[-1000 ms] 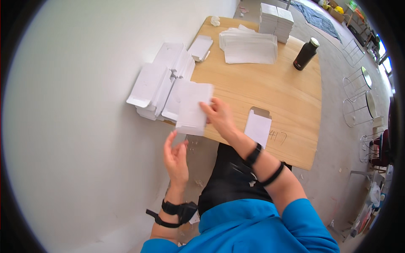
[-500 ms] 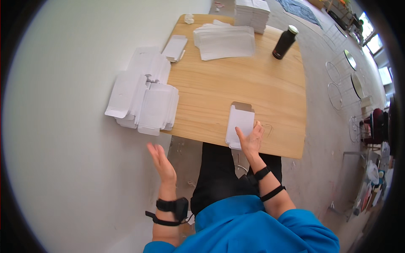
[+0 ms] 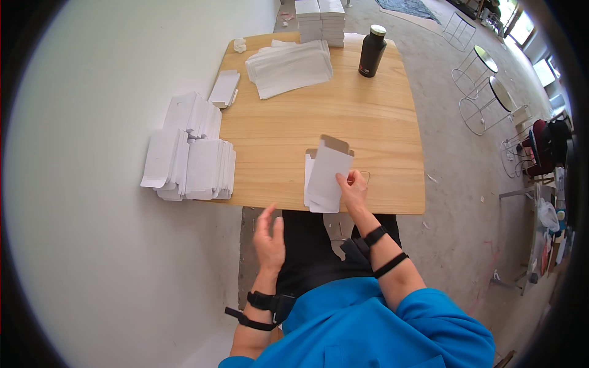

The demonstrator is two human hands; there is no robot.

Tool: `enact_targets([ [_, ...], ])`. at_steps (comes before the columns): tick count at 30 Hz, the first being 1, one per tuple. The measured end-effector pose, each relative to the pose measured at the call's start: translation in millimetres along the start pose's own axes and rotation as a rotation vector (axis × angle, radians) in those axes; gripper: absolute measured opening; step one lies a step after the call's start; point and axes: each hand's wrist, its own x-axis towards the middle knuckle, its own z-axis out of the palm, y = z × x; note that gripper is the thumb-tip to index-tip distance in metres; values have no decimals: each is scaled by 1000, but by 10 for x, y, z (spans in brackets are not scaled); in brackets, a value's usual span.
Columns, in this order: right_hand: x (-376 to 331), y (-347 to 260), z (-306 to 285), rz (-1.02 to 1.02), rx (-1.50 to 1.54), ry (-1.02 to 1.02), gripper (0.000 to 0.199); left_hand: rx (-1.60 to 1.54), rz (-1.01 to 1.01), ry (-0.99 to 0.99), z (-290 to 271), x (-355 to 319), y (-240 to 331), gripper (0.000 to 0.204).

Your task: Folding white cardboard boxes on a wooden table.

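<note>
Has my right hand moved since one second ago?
Yes, your right hand has moved right along the wooden table, away from the white carton stacks.

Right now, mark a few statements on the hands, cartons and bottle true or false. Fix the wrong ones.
1. The fingers of the right hand grip a white carton. True.
2. The left hand holds a carton too. False: it holds nothing and is open.
3. A second white carton lies on the table, partly hidden by the held one. True.
4. The black bottle lies on its side. False: it stands upright on the table.
5. The pile of flat white sheets is to the right of the bottle. False: it is to the left of it.
</note>
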Motion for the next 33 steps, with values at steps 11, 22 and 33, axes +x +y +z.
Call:
enact_targets([
  [11, -888, -978, -980, -563, -91, 121, 46, -210, 15, -107, 527, 95, 412, 44],
  [22, -739, -965, -1322, -736, -346, -448, 29, 82, 227, -264, 530, -177, 713, 17],
  [33, -892, -1295, -1212, -496, -537, -526, 25, 1115, 491, -112, 750, -588, 957, 127],
])
